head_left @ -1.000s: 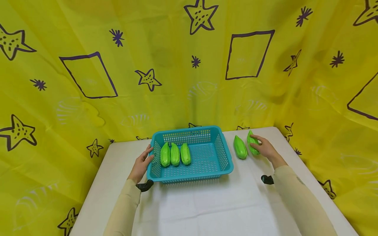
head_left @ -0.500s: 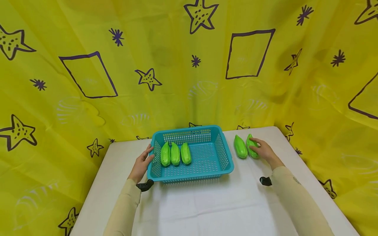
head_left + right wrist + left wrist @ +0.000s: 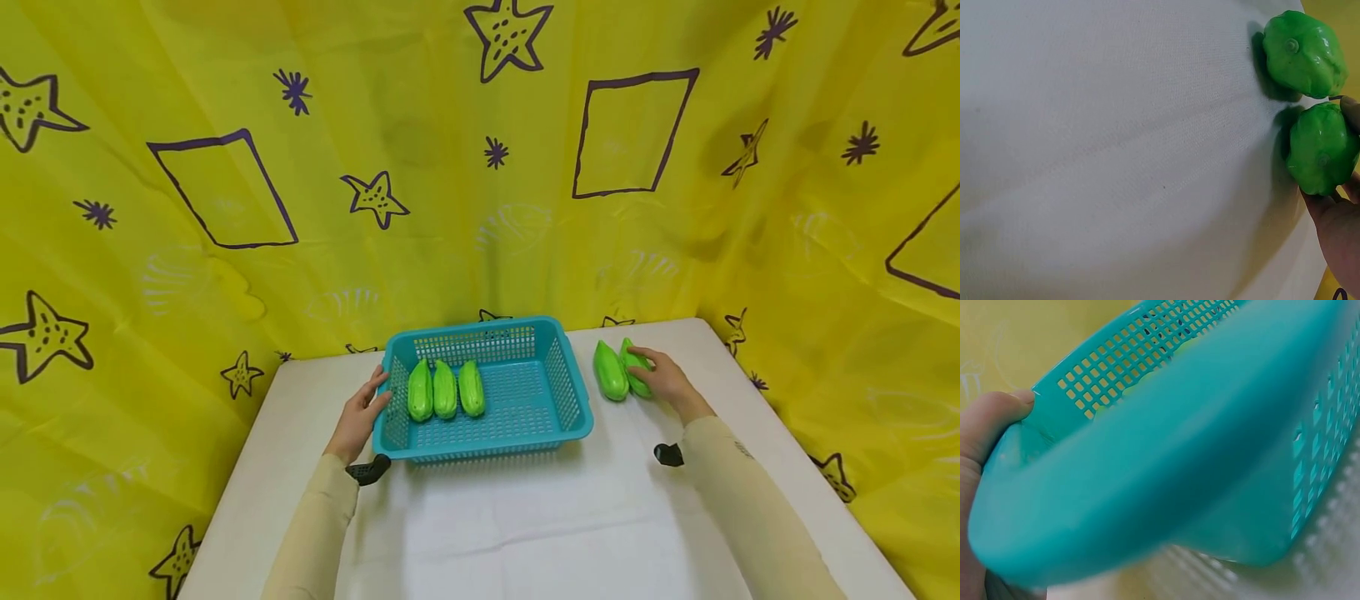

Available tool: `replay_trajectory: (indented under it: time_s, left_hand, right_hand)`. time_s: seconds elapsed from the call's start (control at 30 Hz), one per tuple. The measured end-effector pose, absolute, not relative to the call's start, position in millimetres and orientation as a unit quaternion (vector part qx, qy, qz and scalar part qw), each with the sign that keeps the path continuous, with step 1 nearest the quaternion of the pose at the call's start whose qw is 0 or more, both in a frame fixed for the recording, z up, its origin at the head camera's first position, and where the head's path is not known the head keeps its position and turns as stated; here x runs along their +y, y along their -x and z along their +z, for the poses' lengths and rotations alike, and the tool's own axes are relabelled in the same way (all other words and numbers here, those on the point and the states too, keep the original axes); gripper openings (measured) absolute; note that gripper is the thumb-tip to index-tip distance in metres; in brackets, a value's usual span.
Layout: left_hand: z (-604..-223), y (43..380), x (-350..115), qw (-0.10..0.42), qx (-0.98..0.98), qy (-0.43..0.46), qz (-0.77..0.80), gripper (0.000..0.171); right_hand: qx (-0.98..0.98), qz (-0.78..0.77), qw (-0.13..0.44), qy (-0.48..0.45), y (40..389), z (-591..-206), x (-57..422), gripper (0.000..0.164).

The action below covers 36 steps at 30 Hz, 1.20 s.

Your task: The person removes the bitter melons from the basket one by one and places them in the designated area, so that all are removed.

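Observation:
A turquoise basket (image 3: 517, 393) with perforated walls stands on the table; three glossy green ribbed vegetables (image 3: 445, 392) lie side by side in its left part. At the basket's left rim, my left hand (image 3: 356, 423) grips the edge, its digits over the rim in the left wrist view. My right hand (image 3: 669, 385) holds another green ribbed vegetable (image 3: 1321, 147) between thumb and fingers, right of the basket. Close to its left lies one more green vegetable (image 3: 611, 372), its pointed end toward the back. In the right wrist view a narrow gap separates these two.
A white cloth (image 3: 510, 533) covers the table. Yellow curtains (image 3: 435, 275) with drawn stars and outlined shapes rise behind it and along both sides. A black wrist device (image 3: 367, 471) sits near the basket's front left corner.
My right hand has shifted left with the held vegetable, bringing it closer to the one beside it. My left hand and the basket stay in place.

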<state>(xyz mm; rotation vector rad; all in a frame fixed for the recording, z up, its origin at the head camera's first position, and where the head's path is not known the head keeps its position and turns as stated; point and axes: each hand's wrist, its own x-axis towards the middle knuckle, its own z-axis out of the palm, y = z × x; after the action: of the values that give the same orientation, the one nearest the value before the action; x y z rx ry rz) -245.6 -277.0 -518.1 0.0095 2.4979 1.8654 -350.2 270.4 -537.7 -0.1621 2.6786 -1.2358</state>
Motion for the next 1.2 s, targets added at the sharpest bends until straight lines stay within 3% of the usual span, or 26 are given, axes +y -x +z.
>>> replay_trajectory:
  time_s: [1.2]
  left_hand:
    - [-517.7, 246.7, -275.7, 0.017, 0.803, 0.008, 0.596, 0.052]
  right_hand:
    - [0.905, -0.416, 0.078, 0.055, 348.7, -538.0, 268.8, 0.057]
